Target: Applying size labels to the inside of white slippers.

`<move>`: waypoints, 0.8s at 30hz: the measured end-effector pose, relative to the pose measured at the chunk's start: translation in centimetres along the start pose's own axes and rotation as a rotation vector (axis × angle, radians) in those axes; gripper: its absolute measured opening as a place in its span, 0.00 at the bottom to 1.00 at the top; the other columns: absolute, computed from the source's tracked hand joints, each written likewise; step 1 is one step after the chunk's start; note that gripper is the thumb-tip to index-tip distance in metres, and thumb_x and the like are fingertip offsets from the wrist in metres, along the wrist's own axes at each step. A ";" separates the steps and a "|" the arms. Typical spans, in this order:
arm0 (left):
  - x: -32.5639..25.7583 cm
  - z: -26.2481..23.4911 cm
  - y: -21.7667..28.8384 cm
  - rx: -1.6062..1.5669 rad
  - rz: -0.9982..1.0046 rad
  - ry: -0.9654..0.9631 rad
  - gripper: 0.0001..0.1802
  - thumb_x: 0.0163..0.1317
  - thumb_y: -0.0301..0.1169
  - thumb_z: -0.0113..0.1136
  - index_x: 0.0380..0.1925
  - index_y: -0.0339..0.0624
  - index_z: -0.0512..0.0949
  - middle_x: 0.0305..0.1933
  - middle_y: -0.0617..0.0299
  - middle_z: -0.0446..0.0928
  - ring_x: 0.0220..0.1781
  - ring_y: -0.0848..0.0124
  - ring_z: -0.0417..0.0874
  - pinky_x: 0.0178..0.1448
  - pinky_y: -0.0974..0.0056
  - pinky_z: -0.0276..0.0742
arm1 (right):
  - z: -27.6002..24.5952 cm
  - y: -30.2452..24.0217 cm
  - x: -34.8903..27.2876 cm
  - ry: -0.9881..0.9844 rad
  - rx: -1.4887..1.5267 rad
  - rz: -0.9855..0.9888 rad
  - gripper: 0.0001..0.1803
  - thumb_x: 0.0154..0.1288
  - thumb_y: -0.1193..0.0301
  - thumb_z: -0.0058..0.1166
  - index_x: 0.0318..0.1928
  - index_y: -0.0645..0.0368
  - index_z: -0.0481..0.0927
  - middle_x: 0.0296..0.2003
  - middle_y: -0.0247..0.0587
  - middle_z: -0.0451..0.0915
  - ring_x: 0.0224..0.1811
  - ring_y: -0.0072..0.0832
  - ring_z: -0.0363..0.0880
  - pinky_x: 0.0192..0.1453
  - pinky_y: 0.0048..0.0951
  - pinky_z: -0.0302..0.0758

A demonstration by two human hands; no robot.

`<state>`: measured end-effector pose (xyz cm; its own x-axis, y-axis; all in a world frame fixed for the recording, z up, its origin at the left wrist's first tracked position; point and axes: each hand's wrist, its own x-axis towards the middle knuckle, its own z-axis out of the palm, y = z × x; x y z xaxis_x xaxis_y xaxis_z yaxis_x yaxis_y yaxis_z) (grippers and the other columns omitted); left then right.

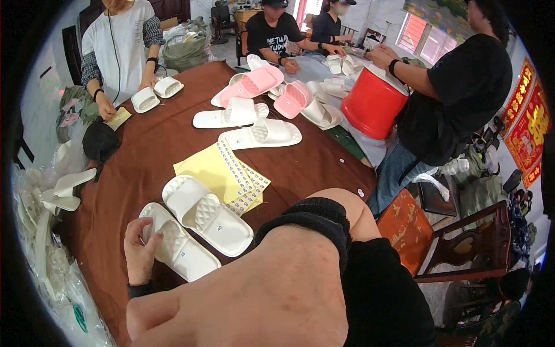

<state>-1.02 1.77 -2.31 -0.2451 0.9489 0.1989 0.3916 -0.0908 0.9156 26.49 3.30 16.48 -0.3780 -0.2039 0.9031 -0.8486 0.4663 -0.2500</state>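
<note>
My left hand (140,246) grips the outer edge of a white slide slipper (193,260), its thumb by the strap opening. A second white slide slipper (226,230) lies just right of it. Both have quilted straps and a small printed sticker on the insole. Large in the foreground, close to the camera, is my right hand (248,295), back of the hand up, a black band at its wrist; its fingers are hidden. Beyond the pair lie overlapping yellow sticker sheets (202,170), partly covered with rows of small labels.
The brown cloth-covered table (136,185) bears more white slippers (260,134) and pink slippers (254,84). A red bucket (373,104) stands at its right edge. Several people work around it. Clear plastic bags (52,254) line the left side; a wooden chair (462,246) is at right.
</note>
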 end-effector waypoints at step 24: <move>-0.3 0.2 1.1 -0.001 -0.004 -0.004 0.20 0.51 0.25 0.63 0.46 0.34 0.77 0.51 0.57 0.71 0.54 0.66 0.73 0.60 0.64 0.67 | 0.5 0.3 -0.3 0.046 0.029 -0.026 0.21 0.62 0.67 0.44 0.53 0.65 0.73 0.38 0.52 0.76 0.41 0.51 0.75 0.45 0.42 0.71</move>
<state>-0.35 1.46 -1.47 -0.2430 0.9504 0.1943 0.3902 -0.0876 0.9166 26.15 3.08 15.93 -0.3389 -0.1752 0.9244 -0.8683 0.4365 -0.2356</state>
